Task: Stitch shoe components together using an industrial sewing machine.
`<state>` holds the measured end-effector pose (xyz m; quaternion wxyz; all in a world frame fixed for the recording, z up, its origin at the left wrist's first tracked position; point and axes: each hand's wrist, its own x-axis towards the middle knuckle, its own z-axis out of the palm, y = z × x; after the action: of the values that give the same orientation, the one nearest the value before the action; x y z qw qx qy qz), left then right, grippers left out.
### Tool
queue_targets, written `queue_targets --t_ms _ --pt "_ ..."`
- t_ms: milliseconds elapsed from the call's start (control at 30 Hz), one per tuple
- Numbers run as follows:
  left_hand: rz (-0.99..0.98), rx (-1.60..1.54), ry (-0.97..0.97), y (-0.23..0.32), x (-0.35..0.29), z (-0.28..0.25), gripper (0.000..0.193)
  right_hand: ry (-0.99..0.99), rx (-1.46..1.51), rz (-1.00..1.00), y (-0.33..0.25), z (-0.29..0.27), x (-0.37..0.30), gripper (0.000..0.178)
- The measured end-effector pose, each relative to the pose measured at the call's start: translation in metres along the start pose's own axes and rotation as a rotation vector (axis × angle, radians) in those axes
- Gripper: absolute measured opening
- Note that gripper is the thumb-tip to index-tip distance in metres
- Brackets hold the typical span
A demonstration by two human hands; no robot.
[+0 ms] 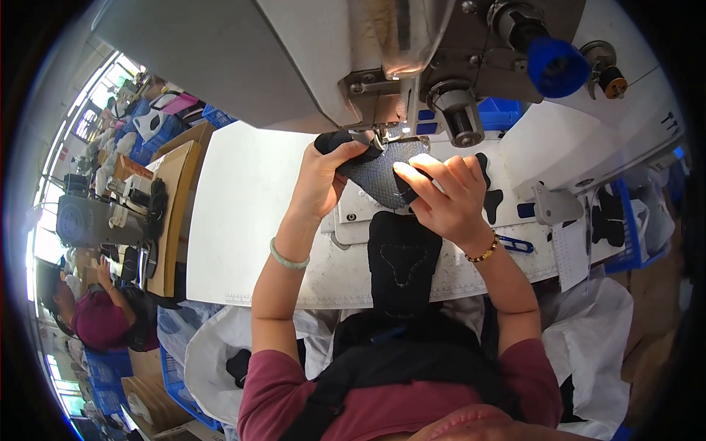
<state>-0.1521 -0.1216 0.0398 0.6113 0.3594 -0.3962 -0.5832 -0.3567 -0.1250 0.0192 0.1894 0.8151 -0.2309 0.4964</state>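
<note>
- Bare left hand (323,176) pinching the grey textured, black-edged fabric piece (373,180) at the shiny metal presser foot (378,140)!
- Bare right hand (450,197), fingers closed on its right edge: hold it flat, fingertips clear.

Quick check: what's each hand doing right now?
Left hand: closed on the grey-and-black fabric piece, thumb on top.
Right hand: closed on the same piece's right edge.
</note>
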Motion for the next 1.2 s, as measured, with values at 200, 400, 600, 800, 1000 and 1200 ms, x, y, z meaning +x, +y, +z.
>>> queue_targets --t_ms 200,400,600,800,1000,1200 --pt "0.01 -0.015 -0.003 -0.001 0.0 0.001 0.019 -0.021 -0.001 -0.003 -0.002 0.003 0.001 0.044" --pt "0.038 -0.07 0.039 -0.006 -0.006 0.007 0.017 -0.029 -0.065 -0.005 -0.005 0.002 -0.002 0.046" --pt "0.119 -0.09 0.113 -0.013 -0.021 0.02 0.017 -0.003 -0.059 -0.002 -0.006 0.004 -0.004 0.046" --pt "0.266 -0.077 0.387 -0.026 -0.03 0.048 0.013 0.042 -0.074 -0.005 -0.002 0.008 -0.006 0.041" --pt "0.263 -0.159 0.491 -0.032 -0.035 0.058 0.01 0.056 -0.073 0.016 -0.003 0.009 -0.002 0.038" --pt "0.155 -0.244 0.413 -0.026 -0.036 0.048 0.012 0.083 -0.041 0.057 0.002 0.008 -0.001 0.022"
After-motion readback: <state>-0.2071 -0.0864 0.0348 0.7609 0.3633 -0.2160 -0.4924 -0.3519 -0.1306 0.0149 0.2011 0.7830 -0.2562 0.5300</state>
